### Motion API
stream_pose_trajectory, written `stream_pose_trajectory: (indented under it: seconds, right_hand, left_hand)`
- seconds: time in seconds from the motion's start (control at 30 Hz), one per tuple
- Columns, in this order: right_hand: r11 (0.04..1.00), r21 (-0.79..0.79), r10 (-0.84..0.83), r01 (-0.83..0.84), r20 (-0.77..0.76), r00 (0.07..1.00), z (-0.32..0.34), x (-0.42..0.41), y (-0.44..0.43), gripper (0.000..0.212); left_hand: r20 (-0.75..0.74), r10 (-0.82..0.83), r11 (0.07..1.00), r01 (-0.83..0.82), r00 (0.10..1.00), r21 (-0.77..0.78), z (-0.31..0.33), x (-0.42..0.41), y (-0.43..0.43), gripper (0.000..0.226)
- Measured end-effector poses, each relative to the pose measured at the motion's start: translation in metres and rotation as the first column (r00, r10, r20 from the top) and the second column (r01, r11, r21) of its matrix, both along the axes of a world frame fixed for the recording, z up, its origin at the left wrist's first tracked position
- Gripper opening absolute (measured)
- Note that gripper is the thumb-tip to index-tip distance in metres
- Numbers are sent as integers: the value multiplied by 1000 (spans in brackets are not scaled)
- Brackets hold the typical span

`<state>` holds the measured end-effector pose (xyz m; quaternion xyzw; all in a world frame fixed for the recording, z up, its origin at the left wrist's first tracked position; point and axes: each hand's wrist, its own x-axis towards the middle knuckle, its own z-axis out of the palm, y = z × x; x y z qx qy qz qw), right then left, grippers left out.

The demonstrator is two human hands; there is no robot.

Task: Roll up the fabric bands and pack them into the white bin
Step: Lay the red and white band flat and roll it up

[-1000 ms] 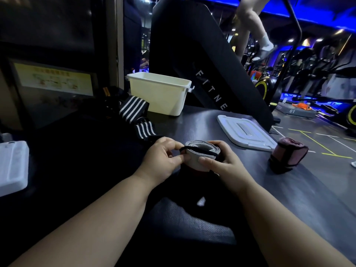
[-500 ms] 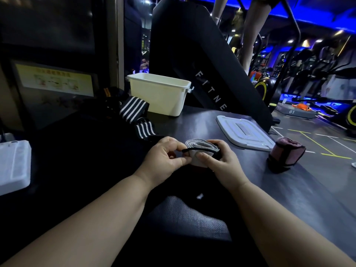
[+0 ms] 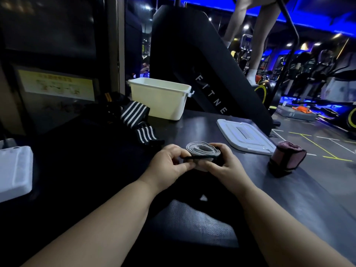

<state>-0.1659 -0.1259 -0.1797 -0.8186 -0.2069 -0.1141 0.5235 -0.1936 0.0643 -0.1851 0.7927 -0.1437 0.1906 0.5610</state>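
A partly rolled grey fabric band (image 3: 202,150) with a black edge is held just above the dark table (image 3: 192,130), between both hands. My left hand (image 3: 167,162) pinches its left end with thumb and fingers. My right hand (image 3: 224,162) grips the right side. The band's loose dark tail hangs down toward me and is hard to make out. The white bin (image 3: 159,99) stands open at the back of the table, well beyond my hands. A rolled pink band (image 3: 287,157) sits on the table to the right.
Black bands with white stripes (image 3: 134,114) lie in a pile left of the bin. The bin's white lid (image 3: 244,135) lies flat at the right. A white box (image 3: 14,170) sits at the left edge. A black stair machine (image 3: 202,64) rises behind the table.
The roll has turned a little in my hands, and my fingers have shifted their hold on it. A person on the machine behind has kept stepping.
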Motion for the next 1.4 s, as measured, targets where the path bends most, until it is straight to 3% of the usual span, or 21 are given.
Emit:
stream_pose_trajectory:
  seconds: [0.2,0.4,0.53,0.67,0.87,0.97,1.07,1.23,1.3,1.4]
  right_hand:
    - [992,88,101,-94,-79,992,1,-5,-2,58]
    - [977,138,181,-162,-135,974,1,-7,-4,78]
    - [952,229,251,-203,-210,945,-1,-5,-4,66]
    - [958,221,223,-183,-177,959,0,-5,1,65]
    - [973,202,135,-110,-115,984,-1,-7,8,42]
    - [983,172,75,-56,-103,992,0,-7,7,49]
    - [990,144,10,3,-87,996,-1,-7,8,35]
    - [993,103,-44,49,-52,998,-2,-7,11,28]
    - [996,66,-61,63,-36,998,-1,-8,11,30]
    - [996,87,-1,7,-71,997,-1,-10,6,34]
  left_hand:
    - [-99,19,996,-28,995,-86,-2,3,3,25]
    - [-78,107,989,-114,991,-96,2,-1,0,25]
    - [-43,144,984,-148,989,-101,4,0,2,27]
    - [62,165,986,-164,984,-34,3,0,2,26]
    - [198,76,997,-80,977,15,1,-2,0,23]
    - [173,5,999,-14,985,47,0,-3,0,34]
    - [143,-55,996,45,988,77,2,-6,2,35]
    - [109,-103,993,95,989,77,7,-12,2,19]
    - [82,-83,994,77,993,74,10,-13,0,5]
    - [33,54,996,-56,998,63,6,-12,-4,25]
